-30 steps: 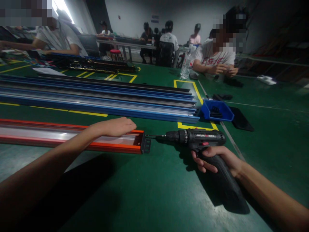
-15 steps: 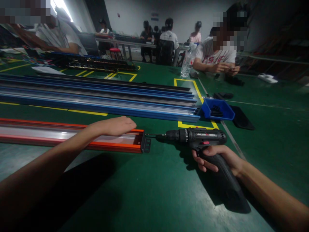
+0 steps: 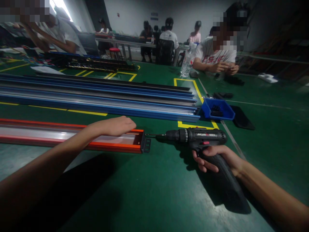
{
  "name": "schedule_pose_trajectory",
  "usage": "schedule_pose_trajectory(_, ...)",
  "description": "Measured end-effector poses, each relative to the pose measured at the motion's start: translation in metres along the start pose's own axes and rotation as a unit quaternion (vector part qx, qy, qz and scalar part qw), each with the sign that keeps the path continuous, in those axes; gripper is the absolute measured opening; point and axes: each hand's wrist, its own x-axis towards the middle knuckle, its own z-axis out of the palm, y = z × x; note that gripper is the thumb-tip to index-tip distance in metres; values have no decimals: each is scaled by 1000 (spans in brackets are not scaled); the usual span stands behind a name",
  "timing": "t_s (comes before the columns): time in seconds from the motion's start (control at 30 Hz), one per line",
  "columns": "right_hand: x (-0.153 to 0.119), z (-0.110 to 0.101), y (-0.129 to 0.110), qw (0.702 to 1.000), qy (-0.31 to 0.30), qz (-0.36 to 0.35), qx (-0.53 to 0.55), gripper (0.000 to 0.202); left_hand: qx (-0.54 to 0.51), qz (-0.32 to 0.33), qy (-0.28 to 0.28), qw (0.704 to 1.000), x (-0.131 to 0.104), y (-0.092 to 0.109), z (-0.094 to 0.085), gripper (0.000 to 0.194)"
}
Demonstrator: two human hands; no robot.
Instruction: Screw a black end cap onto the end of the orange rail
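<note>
My right hand (image 3: 212, 159) is wrapped around the handle of a black cordless drill (image 3: 205, 137), which points left. Its long thin bit (image 3: 155, 134) reaches the black end cap (image 3: 145, 143) of a long orange metal channel (image 3: 118, 148); the contact point is too small to make out. Across the far rim of that channel lies my left hand (image 3: 118, 125), near the capped end. Its fingers curl over the far side, and their tips are hidden. A slotted tab sticks out from the end cap toward the drill.
Several long blue and black rails (image 3: 135, 108) lie behind the channel. Beyond the drill are a blue bin (image 3: 218, 109) of small black parts, a dark flat pad (image 3: 241, 117) and a water bottle (image 3: 187, 61). People sit across the green table (image 3: 154, 193).
My hands, the drill and the orange channel look almost unmoved. At the upper left, another person's forearms have risen; the person at the right shifted their hands slightly.
</note>
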Motion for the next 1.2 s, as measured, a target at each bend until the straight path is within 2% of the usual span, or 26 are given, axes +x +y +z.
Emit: schedule_pose_trajectory(1.2,0,2,-1,1000,-13,-3,-6,25,0,-2,4,1000,-1,-2,1,38)
